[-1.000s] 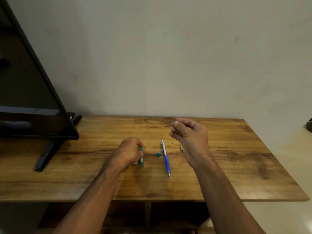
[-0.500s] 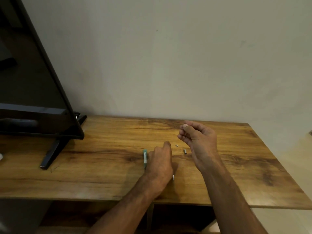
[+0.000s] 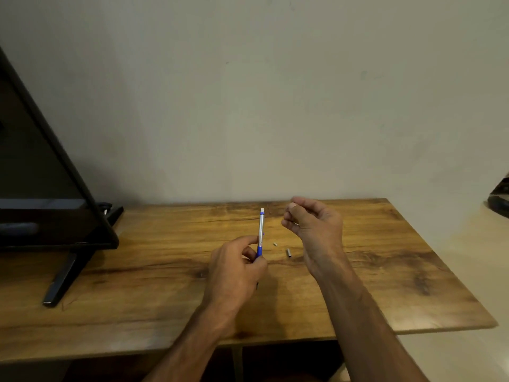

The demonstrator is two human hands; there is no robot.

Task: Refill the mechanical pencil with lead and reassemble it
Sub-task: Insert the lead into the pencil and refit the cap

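On the brown wood-grain desk (image 3: 385, 271) the left hand (image 3: 237, 271) grips a slim mechanical pencil with a silver barrel and blue grip (image 3: 260, 230). Its fingers (image 3: 249, 253) and thumb are curled round the blue lower part. The pencil stands nearly upright above the desk, white end up, with a dark bit of it showing just below the hand. The right hand (image 3: 316, 230) is raised just beside the pencil's upper end, apart from it. Its fingers are curled in and the thumb is pressed to the fingertips. Whether they pinch something thin is too fine to tell. Between the two hands, on the desk, lie a tiny white piece (image 3: 275, 244) and, near it on the right, a short grey metal tube (image 3: 289, 252); the two are close together but not touching. At the far left stands a black flat screen (image 3: 41, 188) on a slanted black foot (image 3: 63, 277), well apart from the hands. A plain pale wall (image 3: 275, 106) rises behind the desk.
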